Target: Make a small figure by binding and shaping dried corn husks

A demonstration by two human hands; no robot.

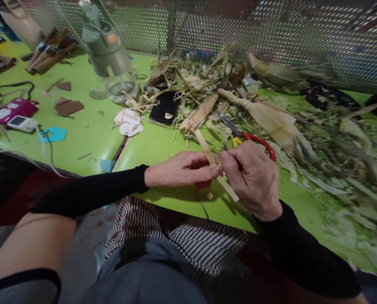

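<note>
Near the front edge of the green table, my left hand (185,169) pinches a pale strip of dried husk (204,144) between thumb and fingers. The strip runs slantwise, from a husk piece (201,112) at its upper end to a free end below my fingers. My right hand (253,177) is closed beside it, with thumb and forefinger pinched close to the strip; what they grip is too small to make out. Red-handled scissors (258,141) lie just beyond my right hand, which partly covers them. A small yellow item (237,141) sits by the blades.
Husk scraps (315,139) pile across the back and right. A black phone (165,106), crumpled tissue (128,122) and clear bottle (120,86) stand or lie left of them. Farther left are a purple device (14,109) and a white cable (46,152). A perforated screen (270,33) borders the back.
</note>
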